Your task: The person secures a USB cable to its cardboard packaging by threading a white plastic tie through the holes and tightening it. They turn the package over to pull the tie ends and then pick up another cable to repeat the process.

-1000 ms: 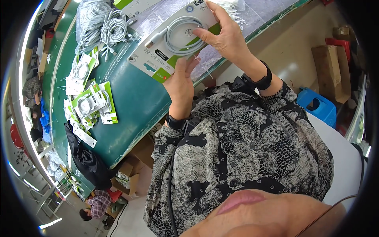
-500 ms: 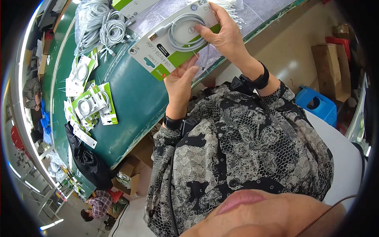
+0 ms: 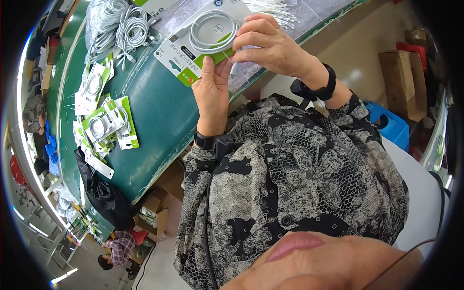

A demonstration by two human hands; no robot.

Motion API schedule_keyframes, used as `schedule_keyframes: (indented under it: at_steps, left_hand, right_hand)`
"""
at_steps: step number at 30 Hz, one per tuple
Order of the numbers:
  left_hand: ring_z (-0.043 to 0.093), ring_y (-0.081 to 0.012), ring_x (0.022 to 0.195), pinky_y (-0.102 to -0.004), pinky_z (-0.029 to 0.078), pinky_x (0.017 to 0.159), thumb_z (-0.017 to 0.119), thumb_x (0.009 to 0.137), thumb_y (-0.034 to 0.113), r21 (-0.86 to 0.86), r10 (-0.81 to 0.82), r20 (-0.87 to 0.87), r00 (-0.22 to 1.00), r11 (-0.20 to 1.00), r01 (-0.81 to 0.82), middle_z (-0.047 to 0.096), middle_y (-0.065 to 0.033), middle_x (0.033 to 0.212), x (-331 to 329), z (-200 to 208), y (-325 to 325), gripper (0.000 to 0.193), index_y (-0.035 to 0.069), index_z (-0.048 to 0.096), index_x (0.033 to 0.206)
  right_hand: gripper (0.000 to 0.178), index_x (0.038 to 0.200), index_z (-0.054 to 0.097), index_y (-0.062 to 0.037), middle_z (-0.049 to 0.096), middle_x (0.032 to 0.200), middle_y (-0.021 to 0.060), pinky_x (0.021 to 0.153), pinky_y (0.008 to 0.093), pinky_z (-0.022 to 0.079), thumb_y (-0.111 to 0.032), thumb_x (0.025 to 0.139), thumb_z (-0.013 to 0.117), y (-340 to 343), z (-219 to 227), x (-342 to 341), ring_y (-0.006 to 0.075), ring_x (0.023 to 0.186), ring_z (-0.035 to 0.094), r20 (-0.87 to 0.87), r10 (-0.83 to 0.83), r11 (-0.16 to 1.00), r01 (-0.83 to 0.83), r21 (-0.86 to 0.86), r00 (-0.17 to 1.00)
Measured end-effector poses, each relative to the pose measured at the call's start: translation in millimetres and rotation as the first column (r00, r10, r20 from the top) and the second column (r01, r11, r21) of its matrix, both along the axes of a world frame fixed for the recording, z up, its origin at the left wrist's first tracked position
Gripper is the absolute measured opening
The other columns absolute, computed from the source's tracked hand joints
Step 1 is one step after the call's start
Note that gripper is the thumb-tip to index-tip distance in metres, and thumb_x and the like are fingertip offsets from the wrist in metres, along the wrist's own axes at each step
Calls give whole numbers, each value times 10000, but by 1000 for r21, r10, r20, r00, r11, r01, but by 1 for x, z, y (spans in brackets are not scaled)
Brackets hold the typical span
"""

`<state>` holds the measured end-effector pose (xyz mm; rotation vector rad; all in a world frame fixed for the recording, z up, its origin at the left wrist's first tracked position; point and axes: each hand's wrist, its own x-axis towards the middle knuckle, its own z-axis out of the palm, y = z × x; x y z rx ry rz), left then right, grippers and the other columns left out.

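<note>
Above the table's near edge I hold up a white and green packaging card (image 3: 170,54) with a coiled light-grey USB cable (image 3: 212,50) on its face. My left hand (image 3: 212,92) grips the card's lower edge, thumb on the front and fingers behind. At the coil's right side my right hand (image 3: 268,48) has its fingers bent and closed on the cable; the fingertips are partly hidden. One cable connector (image 3: 234,71) dangles below the right fingers.
Several finished-looking carded cables (image 3: 99,125) lie piled on the green table (image 3: 159,116) at left. Bundled grey cables (image 3: 133,31) sit behind them, and white ties (image 3: 273,12) lie at the back. A black cloth bag (image 3: 104,193) hangs at the table's edge. Another person (image 3: 121,249) sits far left.
The card has shifted slightly left and up. My right hand has gone from holding the card's far right corner, thumb on the coil, to the coil's right side. My left thumb now presses the card's front.
</note>
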<state>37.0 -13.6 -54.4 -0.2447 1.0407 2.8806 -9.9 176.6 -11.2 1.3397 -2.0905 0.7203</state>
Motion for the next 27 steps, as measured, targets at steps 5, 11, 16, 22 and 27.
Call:
schedule_keyframes:
  at_steps: [5, 11, 16, 22, 27]
  left_hand:
    - [615, -283, 1045, -412, 520, 934, 461, 979, 99, -63, 13, -69, 998, 998, -18, 584, -151, 1178, 5, 0, 5, 284, -62, 481, 1213]
    - [593, -260, 1077, -405, 505, 956, 464, 974, 76, -29, -36, -100, 994, 999, 33, 576, -139, 1181, 10, 8, 11, 296, -66, 457, 1233]
    - [580, -252, 1092, -415, 501, 958, 469, 969, 66, -24, -62, -133, 989, 998, 60, 559, -131, 1204, 15, -1, 10, 311, -35, 445, 1262]
    - [586, -239, 1072, -404, 513, 937, 498, 953, 52, -71, -52, -40, 998, 996, 50, 552, -125, 1209, 15, 0, 13, 327, 1, 449, 1273]
    - [601, -232, 1033, -381, 541, 883, 526, 943, 56, -81, -23, -37, 999, 997, 20, 557, -122, 1196, 21, 9, 17, 330, -4, 454, 1260]
  right_hand:
    - [215, 862, 664, -145, 606, 913, -28, 916, 366, 391, -80, 663, 713, -10, -2, 3, 202, 931, 534, 94, -69, 990, 80, -119, 993]
    - [175, 840, 658, -124, 590, 841, -26, 888, 368, 412, -72, 675, 683, -17, -7, 9, 194, 883, 539, 57, -242, 949, 248, -195, 969]
    - [150, 870, 651, -114, 582, 846, -20, 874, 364, 418, -88, 722, 644, -21, 1, 19, 195, 878, 542, -46, -227, 973, 225, -50, 973]
    - [215, 992, 649, -108, 593, 926, 0, 899, 368, 430, -116, 783, 601, -25, 1, 14, 204, 922, 554, 6, -246, 967, 246, -66, 969]
    - [317, 1129, 629, -114, 600, 972, 11, 916, 384, 449, -117, 816, 573, -13, -7, 8, 216, 959, 556, 69, -23, 997, 28, -71, 997]
